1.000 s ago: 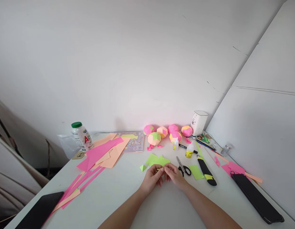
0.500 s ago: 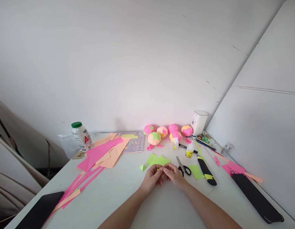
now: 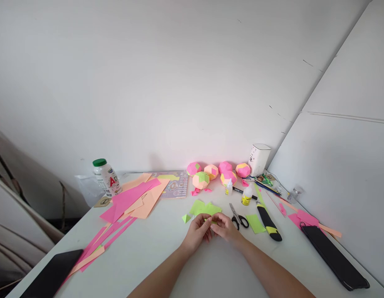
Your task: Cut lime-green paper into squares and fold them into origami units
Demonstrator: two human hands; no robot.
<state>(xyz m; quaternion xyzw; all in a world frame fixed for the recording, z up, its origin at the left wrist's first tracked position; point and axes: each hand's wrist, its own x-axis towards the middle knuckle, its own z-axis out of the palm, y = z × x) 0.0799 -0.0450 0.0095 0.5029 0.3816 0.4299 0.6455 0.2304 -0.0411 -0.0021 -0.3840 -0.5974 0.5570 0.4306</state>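
Observation:
My left hand (image 3: 198,231) and my right hand (image 3: 225,228) meet over the near middle of the table, fingertips pinched together. Between them is a small piece of green paper, mostly hidden by the fingers. Just beyond the hands lie several green paper sheets (image 3: 207,207), and a small folded green paper piece (image 3: 186,218) sits to their left. Black-handled scissors (image 3: 239,216) rest close to the right hand, with a green paper square (image 3: 255,223) and a black-and-yellow utility knife (image 3: 269,223) further right.
Several faceted paper balls (image 3: 200,180) stand by the wall, behind two glue bottles (image 3: 247,195) and a black marker (image 3: 238,190). Pink and orange paper (image 3: 130,200) and a white bottle (image 3: 107,178) are on the left. A black phone (image 3: 334,256) lies at right, a dark flat device (image 3: 52,273) at left.
The fingers of my right hand have shifted slightly against the left fingertips. Everything else on the table stays where it was.

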